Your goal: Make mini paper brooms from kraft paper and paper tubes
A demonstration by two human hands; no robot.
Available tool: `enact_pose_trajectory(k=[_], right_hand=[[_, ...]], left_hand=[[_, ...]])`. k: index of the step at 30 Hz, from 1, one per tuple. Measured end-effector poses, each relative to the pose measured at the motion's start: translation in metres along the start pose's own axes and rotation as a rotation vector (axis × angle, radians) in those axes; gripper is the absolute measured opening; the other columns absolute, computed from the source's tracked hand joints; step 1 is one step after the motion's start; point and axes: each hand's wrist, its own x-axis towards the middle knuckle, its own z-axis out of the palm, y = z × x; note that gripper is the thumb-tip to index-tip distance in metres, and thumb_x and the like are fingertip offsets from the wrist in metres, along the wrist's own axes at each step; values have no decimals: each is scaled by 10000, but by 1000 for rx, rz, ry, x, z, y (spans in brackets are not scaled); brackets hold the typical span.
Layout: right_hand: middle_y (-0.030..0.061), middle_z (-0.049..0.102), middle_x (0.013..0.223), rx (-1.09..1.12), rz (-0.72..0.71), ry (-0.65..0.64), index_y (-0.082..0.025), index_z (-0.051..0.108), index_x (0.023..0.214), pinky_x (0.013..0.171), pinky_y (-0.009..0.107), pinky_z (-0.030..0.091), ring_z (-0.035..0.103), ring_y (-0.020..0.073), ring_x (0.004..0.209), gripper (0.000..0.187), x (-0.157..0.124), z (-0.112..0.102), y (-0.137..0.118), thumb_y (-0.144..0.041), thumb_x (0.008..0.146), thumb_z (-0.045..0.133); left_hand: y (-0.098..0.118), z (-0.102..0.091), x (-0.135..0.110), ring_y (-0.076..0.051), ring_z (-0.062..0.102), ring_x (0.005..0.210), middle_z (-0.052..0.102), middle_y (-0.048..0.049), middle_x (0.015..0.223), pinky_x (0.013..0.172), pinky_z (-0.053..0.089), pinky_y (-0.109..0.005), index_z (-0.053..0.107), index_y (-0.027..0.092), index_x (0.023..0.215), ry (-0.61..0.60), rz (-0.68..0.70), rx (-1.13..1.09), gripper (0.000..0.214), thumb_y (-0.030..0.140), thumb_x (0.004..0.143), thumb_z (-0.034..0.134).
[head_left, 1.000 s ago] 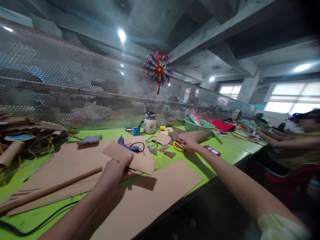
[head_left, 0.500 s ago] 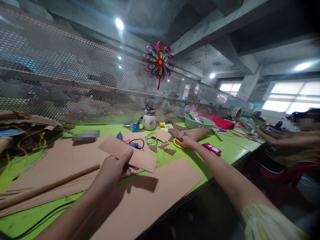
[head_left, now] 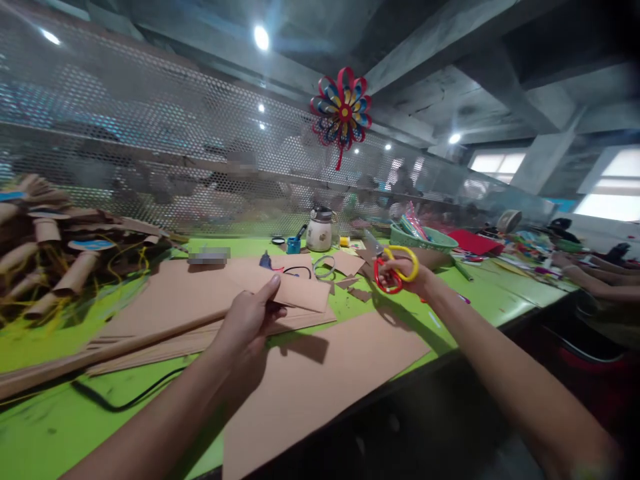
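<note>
My left hand pinches a folded piece of brown cardboard, thumb on top and fingers beneath. Held up over the table in my right hand is a pair of scissors with red and yellow handles, blades pointing up and away. Below my hands lies a large flat cardboard sheet. A stack of cardboard sheets spreads out to the left, with a long cardboard tube across it. Behind the held piece, a blue glue gun is partly hidden.
Cardboard scraps, a tape ring, a blue pot and a white jar stand farther back. A green basket is at the back right. Cardboard rolls with yellow string pile up at left. Another person's arm shows at right.
My right hand has lifted the scissors off the table, and their handles now face me. The held cardboard has tilted and sits a little farther right in view. The view has turned left.
</note>
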Motion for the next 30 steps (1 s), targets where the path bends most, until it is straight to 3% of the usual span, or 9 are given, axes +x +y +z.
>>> enact_pose_trajectory(k=[2, 4, 6, 7, 10, 17, 24, 28, 30], right_hand=[[109, 675, 912, 158, -38, -139, -105, 582, 1170, 687, 354, 528, 659, 194, 773, 330, -46, 2, -9, -163, 864, 471], [97, 666, 932, 699, -61, -328, -155, 578, 1167, 697, 398, 513, 660, 217, 762, 413, -103, 15, -18, -187, 755, 571], [88, 663, 885, 1022, 27, -482, -188, 610, 1105, 715, 426, 505, 669, 246, 771, 423, -159, 37, -25, -194, 685, 665], [108, 668, 883, 1100, 97, -563, -188, 619, 1091, 688, 429, 508, 672, 265, 769, 420, -182, 50, -28, -209, 678, 694], [62, 648, 815, 1191, 164, -593, -217, 613, 1119, 705, 396, 517, 667, 257, 807, 501, -224, 88, -33, -167, 640, 751], [12, 615, 774, 1478, 176, -645, -227, 549, 1170, 693, 387, 529, 652, 198, 727, 569, -215, 136, -34, -88, 629, 653], [56, 650, 848, 1536, 159, -579, -231, 543, 1205, 646, 376, 519, 649, 216, 738, 595, -214, 139, -32, -103, 630, 630], [68, 649, 841, 1530, 131, -712, -214, 553, 1188, 634, 381, 515, 661, 253, 764, 580, -209, 138, -37, -202, 631, 718], [74, 649, 842, 1553, 124, -669, -209, 542, 1198, 629, 376, 512, 663, 257, 762, 575, -208, 142, -46, -249, 657, 733]], left_hand=[[3, 0, 0, -86, 544, 467, 647, -42, 690, 399, 476, -182, 635, 79, 795, 20, 12, -67, 40, 115, 810, 634], [8, 0, 1, -97, 570, 502, 651, -37, 692, 403, 470, -181, 630, 94, 795, 59, 31, -122, 19, 103, 812, 629], [11, 0, 1, -103, 596, 538, 656, -30, 704, 416, 475, -180, 624, 104, 801, 103, 52, -169, 25, 91, 821, 614], [12, 0, 1, -103, 602, 548, 656, -27, 706, 425, 482, -179, 622, 104, 802, 119, 57, -184, 36, 89, 829, 603], [11, 1, -1, -95, 602, 548, 650, -27, 703, 453, 503, -180, 629, 97, 811, 141, 49, -193, 73, 102, 857, 573], [5, 2, -4, -92, 591, 546, 664, -49, 743, 451, 518, -189, 640, 72, 830, 140, 86, -209, 42, 97, 833, 606], [4, 5, -10, -96, 580, 529, 658, -59, 722, 451, 539, -207, 646, 49, 797, 124, 83, -198, 42, 82, 813, 627], [-1, 8, -14, -109, 606, 558, 673, -75, 757, 466, 556, -214, 654, 50, 826, 90, 64, -193, 43, 80, 815, 625], [-4, 10, -18, -111, 616, 569, 683, -82, 793, 460, 556, -211, 659, 53, 872, 51, 50, -184, 70, 88, 824, 622]])
